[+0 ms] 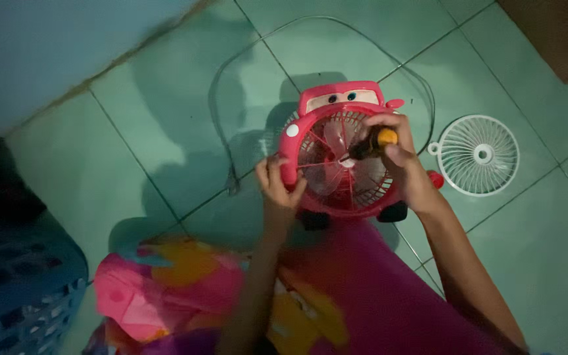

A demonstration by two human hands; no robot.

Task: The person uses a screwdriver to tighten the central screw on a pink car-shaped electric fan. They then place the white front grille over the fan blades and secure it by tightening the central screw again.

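A white round fan grille (pixel 479 155) lies flat on the green tiled floor (pixel 165 112), just right of the right grip. A blue plastic basket (pixel 21 289) sits far left, beside colourful cloth (pixel 165 289).

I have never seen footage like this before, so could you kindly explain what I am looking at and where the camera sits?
There is one picture, taken by a camera on a person's head looking down at their own hands. The left hand steadies the rim of a pink car-shaped fan standing on a green tiled floor. The right hand holds a screwdriver with a yellow-and-black handle against the fan's grille. A white round grille lies on the tiles to the right, and a blue basket sits at the lower left.
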